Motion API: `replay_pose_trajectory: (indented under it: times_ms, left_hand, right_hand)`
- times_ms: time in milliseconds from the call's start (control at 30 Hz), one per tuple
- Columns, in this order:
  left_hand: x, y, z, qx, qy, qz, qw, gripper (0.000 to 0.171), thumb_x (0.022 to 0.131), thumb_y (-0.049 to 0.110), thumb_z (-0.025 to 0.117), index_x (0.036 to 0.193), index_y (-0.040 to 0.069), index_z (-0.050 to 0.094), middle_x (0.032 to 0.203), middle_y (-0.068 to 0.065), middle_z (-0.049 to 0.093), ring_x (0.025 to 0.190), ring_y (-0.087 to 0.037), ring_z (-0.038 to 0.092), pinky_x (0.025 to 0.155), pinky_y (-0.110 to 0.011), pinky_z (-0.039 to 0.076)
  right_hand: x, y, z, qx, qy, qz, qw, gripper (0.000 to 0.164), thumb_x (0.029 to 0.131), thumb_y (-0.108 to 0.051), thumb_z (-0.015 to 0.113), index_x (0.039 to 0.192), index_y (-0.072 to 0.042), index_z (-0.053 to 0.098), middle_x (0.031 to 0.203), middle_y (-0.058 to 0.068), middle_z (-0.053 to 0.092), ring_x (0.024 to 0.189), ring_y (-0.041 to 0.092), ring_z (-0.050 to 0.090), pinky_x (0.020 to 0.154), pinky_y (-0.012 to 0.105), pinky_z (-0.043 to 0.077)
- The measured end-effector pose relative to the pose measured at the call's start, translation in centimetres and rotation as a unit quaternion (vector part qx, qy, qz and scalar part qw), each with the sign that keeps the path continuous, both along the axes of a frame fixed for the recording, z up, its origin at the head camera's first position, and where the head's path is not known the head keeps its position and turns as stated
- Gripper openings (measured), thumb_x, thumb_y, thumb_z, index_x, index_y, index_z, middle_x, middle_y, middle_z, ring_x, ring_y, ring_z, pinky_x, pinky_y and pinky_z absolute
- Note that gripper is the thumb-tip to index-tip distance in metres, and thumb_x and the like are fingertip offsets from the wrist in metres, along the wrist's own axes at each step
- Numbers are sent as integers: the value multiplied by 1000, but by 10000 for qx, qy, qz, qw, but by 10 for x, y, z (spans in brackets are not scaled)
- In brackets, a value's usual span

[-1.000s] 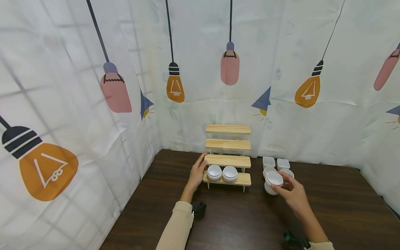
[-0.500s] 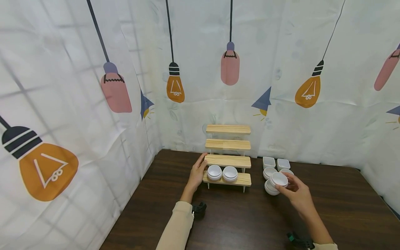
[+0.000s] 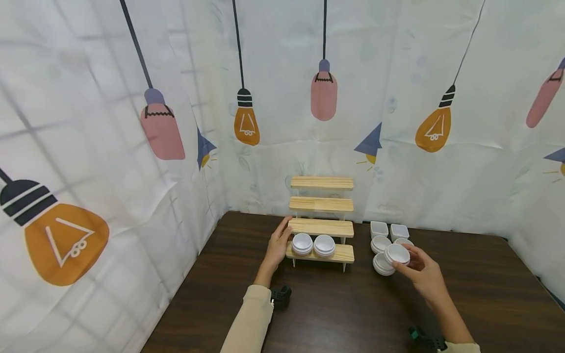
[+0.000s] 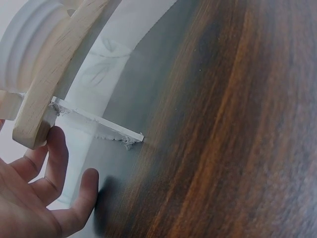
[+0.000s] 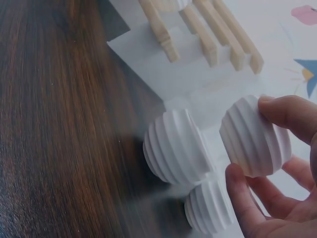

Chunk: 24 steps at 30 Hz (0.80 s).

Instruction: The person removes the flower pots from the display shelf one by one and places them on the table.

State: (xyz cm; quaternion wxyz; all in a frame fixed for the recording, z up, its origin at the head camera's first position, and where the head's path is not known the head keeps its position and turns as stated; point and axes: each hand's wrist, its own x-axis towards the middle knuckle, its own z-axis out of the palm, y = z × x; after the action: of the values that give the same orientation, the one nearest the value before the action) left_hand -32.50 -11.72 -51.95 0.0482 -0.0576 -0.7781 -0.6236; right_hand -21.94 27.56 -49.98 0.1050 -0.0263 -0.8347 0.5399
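Observation:
My right hand (image 3: 425, 277) grips a small round white bowl (image 3: 398, 254) between thumb and fingers. In the right wrist view, the gripped bowl (image 5: 252, 136) shows ridged sides, tilted in this view. Right beside it in the head view is another round white bowl (image 3: 383, 265), which it partly overlaps. My left hand (image 3: 277, 245) is at the left end of a tiered wooden stand (image 3: 321, 226). One of its fingertips touches the end of a wooden plank (image 4: 52, 79) in the left wrist view. Two white bowls (image 3: 302, 243) stand on the lowest tier.
More round white bowls (image 3: 380, 243) stand behind the gripped one. Farther back are two square white bowls (image 3: 379, 229). The dark wooden table (image 3: 335, 309) meets a white patterned curtain (image 3: 273, 162) behind the stand.
My right hand has moved slightly to the right with the bowl, uncovering more of the bowl beside it. My left hand has stayed at the stand.

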Motion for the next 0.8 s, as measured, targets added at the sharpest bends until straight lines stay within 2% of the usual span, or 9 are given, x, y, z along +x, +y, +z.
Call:
replay_pose_trajectory:
  times_ms: [67, 267, 567, 667, 800]
  left_hand:
    - [1, 0, -1, -54, 154, 61, 9998, 46, 110, 42, 46, 154, 33, 46, 147, -10, 57, 105, -20, 63, 92, -39, 49]
    - [0, 2, -2, 9, 166, 34, 9999, 47, 109, 43, 46, 155, 32, 46, 150, -8, 55, 106, -21, 63, 92, -37, 48]
    - [-1, 2, -2, 21, 142, -21, 9999, 49, 110, 41, 46, 157, 27, 43, 150, -12, 54, 108, -20, 62, 92, -36, 47]
    - [2, 1, 5, 72, 58, -76, 9999, 48, 111, 34, 45, 157, 24, 43, 154, -12, 51, 110, -22, 62, 95, -39, 48]
    - [15, 2, 24, 85, -6, -175, 9998, 47, 111, 26, 46, 157, 18, 44, 157, -13, 48, 113, -26, 62, 99, -43, 49]
  right_hand:
    - [0, 1, 0, -9, -9, 28, 10000, 63, 90, -25, 81, 143, -6, 54, 110, -16, 64, 87, -1, 60, 72, 21, 51]
    - [2, 8, 0, -28, -147, -30, 9999, 65, 90, -26, 82, 144, -6, 53, 106, -26, 61, 88, 0, 59, 73, 20, 51]
    - [-1, 23, -6, -50, -295, -49, 9995, 69, 90, -25, 81, 147, -5, 48, 104, -26, 58, 89, -1, 59, 74, 19, 51]
    - [0, 27, -8, 7, -330, -40, 9994, 68, 91, -26, 80, 147, -5, 48, 104, -26, 58, 88, -1, 58, 73, 20, 51]
    - [3, 30, -8, 51, -300, -3, 9995, 68, 91, -27, 80, 146, -3, 48, 104, -28, 58, 87, -1, 58, 73, 19, 50]
